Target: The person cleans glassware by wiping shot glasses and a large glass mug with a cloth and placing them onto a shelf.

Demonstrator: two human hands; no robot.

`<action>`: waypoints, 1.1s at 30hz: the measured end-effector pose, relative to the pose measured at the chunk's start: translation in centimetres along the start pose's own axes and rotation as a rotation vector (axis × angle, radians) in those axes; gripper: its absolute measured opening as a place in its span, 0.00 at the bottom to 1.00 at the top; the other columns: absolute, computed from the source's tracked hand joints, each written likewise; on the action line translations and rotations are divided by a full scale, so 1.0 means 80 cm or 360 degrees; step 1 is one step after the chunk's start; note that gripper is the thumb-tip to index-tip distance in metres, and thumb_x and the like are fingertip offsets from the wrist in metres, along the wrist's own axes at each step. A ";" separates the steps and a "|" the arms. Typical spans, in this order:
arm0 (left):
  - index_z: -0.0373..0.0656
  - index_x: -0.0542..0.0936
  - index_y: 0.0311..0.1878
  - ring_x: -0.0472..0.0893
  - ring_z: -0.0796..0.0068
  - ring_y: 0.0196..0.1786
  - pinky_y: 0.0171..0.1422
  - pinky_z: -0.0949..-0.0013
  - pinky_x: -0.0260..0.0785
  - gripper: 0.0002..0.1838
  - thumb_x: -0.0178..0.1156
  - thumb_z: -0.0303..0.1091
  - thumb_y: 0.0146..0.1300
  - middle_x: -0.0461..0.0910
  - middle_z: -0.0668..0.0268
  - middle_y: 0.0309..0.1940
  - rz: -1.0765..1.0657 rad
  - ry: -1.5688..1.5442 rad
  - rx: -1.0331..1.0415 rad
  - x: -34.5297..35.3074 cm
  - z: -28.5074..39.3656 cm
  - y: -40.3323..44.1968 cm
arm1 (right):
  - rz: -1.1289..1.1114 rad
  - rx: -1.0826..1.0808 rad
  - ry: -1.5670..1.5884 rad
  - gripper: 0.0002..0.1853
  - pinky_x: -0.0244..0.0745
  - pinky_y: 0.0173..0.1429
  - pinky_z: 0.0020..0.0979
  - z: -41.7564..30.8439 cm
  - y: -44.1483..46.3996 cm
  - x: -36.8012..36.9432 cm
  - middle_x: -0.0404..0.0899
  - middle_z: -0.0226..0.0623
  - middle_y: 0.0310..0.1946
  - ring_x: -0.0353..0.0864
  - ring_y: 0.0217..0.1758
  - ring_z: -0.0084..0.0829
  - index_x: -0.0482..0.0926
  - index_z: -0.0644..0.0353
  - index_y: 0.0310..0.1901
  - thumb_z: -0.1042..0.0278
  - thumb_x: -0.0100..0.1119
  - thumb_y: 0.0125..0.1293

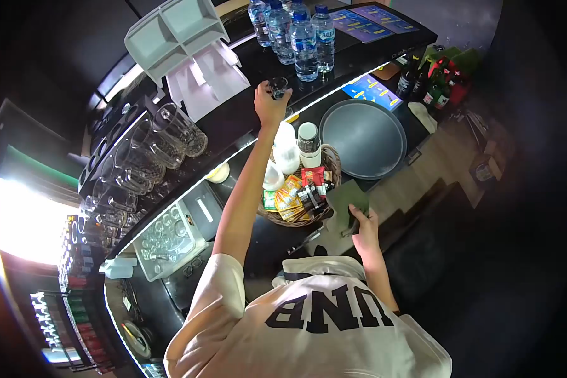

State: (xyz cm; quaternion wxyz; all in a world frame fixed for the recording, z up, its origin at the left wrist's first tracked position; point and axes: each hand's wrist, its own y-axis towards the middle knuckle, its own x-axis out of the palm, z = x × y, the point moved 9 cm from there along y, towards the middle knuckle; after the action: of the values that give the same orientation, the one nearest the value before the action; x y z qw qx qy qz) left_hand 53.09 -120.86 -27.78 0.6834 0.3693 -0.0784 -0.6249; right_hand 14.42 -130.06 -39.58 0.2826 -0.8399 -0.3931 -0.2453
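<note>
My left hand (270,108) reaches out over the raised black counter, its fingers closed around a small clear glass (278,87). Close to my body, my right hand (365,230) grips a folded dark green cloth (349,200); part of the cloth is hidden behind the fingers. Between my arms stands a wicker basket (332,165) with colourful sachets (288,196), white containers and a stack of paper cups (308,140).
Several glass mugs (183,131) line the counter at left, above a tray of small glasses (164,242). Water bottles (304,50) and a white divided holder (176,38) stand at the back. A round dark tray (363,140) lies right of the basket, near beer bottles (433,91).
</note>
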 end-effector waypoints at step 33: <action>0.38 0.63 0.69 0.70 0.71 0.66 0.70 0.68 0.62 0.26 0.37 0.47 0.80 0.70 0.61 0.64 -0.0341 -0.1643 -0.1179 -0.315 0.063 -0.243 | -0.1065 -0.1414 -0.1318 0.21 0.68 0.69 0.42 0.032 -0.114 0.340 0.77 0.56 0.58 0.76 0.65 0.51 0.80 0.74 0.50 0.84 0.49 0.53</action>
State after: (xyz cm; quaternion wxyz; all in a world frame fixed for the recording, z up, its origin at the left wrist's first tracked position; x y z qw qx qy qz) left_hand 29.52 -98.87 -26.94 0.5739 -0.2335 -0.1388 -0.7726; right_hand 23.13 -109.31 -21.65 -0.3521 -0.7342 -0.5688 -0.1161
